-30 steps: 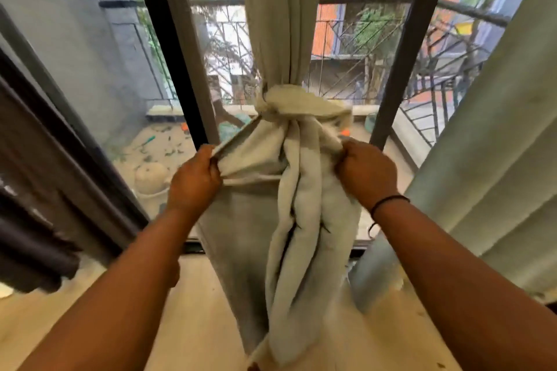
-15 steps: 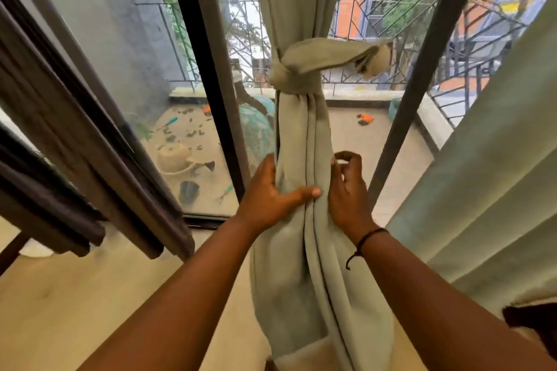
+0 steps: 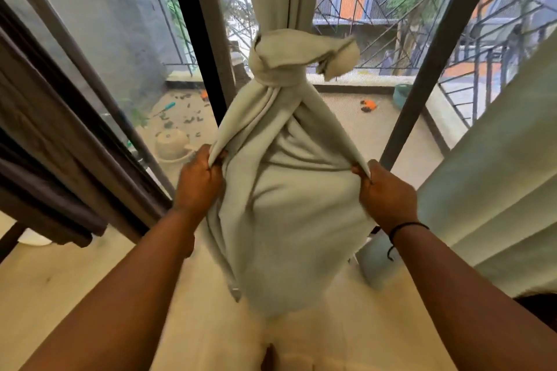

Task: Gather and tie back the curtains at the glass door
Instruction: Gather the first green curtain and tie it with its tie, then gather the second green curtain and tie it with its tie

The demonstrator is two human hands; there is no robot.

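Both hands pinch the pale green curtain (image 3: 289,205) below its knot (image 3: 280,63), left hand (image 3: 199,181) and right hand (image 3: 385,193) at opposite edges, the fabric stretched wide before the glass door (image 3: 196,24).

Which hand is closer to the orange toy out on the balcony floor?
The right hand. It grips the curtain edge just below and beside the orange toy; the left hand grips the opposite edge, farther off.
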